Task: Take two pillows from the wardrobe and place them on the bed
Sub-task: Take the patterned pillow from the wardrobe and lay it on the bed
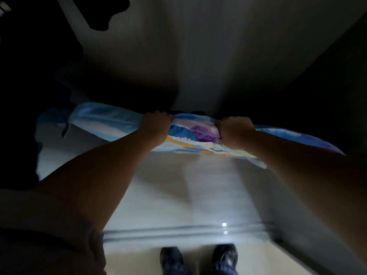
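Note:
A pillow (193, 133) in a blue, purple and white patterned cover stretches across the middle of the head view, at the front of a dim wardrobe (198, 56) opening. My left hand (156, 126) is closed on its upper edge left of centre. My right hand (235, 132) grips the same edge a little to the right. Both forearms reach up from below. A second blue fabric shape (55, 118) shows behind the pillow's left end; I cannot tell whether it is another pillow. The view is blurred.
Below the pillow is a pale wardrobe panel (178, 195) with a sliding track (178, 233) at its foot. My two dark shoes (198, 259) stand on the light floor. Dark hanging clothes (29, 96) fill the left side; a dark wall (327, 86) closes the right.

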Demonstrator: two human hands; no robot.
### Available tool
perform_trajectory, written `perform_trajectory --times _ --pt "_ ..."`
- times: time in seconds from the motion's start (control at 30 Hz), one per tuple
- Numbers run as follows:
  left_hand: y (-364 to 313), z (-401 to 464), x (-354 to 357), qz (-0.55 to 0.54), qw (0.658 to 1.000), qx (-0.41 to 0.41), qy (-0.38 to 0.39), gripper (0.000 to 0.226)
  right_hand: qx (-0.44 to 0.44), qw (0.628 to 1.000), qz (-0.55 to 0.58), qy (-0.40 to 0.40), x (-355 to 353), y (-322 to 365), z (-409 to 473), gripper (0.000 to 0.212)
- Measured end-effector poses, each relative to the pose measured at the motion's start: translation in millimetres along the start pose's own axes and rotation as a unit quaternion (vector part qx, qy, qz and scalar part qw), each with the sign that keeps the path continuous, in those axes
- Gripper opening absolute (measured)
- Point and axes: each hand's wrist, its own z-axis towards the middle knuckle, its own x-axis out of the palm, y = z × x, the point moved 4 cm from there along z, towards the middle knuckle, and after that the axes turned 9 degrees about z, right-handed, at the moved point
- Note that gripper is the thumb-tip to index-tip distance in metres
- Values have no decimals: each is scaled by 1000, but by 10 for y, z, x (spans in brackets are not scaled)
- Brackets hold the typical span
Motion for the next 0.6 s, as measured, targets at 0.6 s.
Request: perform_trajectory --times 0.6 --pt "-377 -2388 -2282 57 969 239 -1 37 106 976 184 47 -1172 454 -3523 38"
